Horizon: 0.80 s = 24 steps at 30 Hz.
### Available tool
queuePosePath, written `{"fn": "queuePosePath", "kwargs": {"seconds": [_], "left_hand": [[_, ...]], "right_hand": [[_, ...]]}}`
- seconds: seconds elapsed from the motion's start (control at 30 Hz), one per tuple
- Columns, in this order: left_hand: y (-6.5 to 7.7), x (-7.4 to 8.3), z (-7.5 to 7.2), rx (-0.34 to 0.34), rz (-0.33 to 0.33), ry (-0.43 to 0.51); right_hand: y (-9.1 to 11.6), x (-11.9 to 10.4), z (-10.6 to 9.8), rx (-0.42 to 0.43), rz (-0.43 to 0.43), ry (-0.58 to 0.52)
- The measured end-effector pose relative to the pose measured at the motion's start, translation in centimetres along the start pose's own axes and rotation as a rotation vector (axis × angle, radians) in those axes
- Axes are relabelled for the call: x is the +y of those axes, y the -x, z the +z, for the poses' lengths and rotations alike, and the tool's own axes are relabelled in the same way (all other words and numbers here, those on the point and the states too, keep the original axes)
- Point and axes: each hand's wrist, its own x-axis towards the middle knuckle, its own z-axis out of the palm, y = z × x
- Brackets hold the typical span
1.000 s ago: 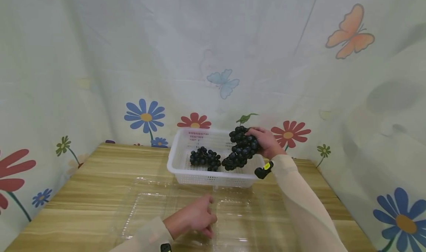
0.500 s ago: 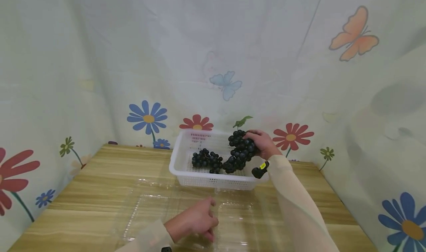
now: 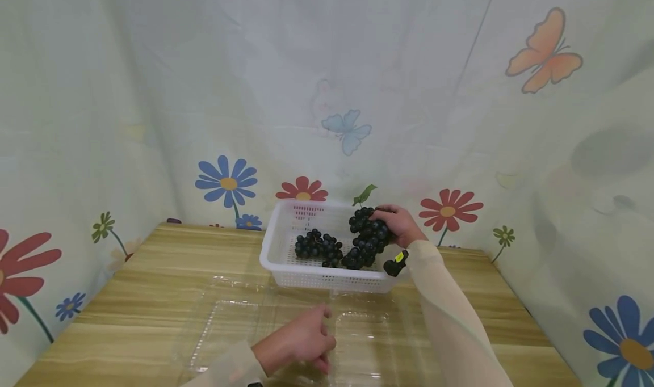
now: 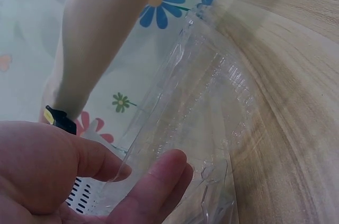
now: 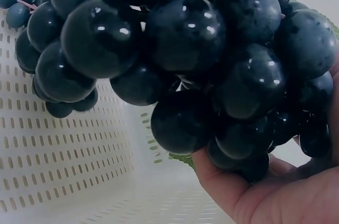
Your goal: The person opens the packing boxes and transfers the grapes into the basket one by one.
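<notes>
My right hand (image 3: 400, 226) grips a bunch of dark grapes (image 3: 365, 245) with a green leaf at its top, over the right part of a white slotted plastic basket (image 3: 329, 280). In the right wrist view the fingers curl round the grapes (image 5: 183, 33), partly hidden by them. A second, smaller bunch of grapes (image 3: 317, 246) lies in the basket to the left. My left hand (image 3: 304, 341) is at the middle ridge of a clear plastic clamshell box (image 3: 360, 350), spread out in front of the basket. In the left wrist view its thumb and fingers are apart, right at the box's edge (image 4: 159, 97).
A wood-grain table (image 3: 128, 307) carries the basket and the box. Behind and beside it hangs a pale curtain (image 3: 286, 63) printed with flowers and butterflies. Dark devices are strapped at both wrists.
The right hand has lowered the held bunch a little and moved slightly left, deeper over the basket. The left hand keeps its place at the clear box.
</notes>
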Motion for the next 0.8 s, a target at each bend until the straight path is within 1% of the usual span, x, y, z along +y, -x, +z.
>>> {"fn": "queuePosePath", "kwargs": {"seconds": [0.2,0.43,0.63,0.8], "left_hand": [[0.0,0.0,0.0,-0.001,0.003,-0.007],[0.1,0.0,0.0,0.003,-0.008,-0.016],[0.2,0.1,-0.1,0.003,-0.016,-0.016],[0.2,0.1,-0.2,-0.003,-0.01,-0.019]], "right_hand": [[-0.2,0.0,0.3,-0.027,-0.021,0.033],[-1.2,0.7,0.6,-0.075,-0.017,0.088],[-1.7,0.8,0.9,-0.134,0.022,0.128],[-2.0,1.3,1.0,-0.176,0.057,0.115]]}}
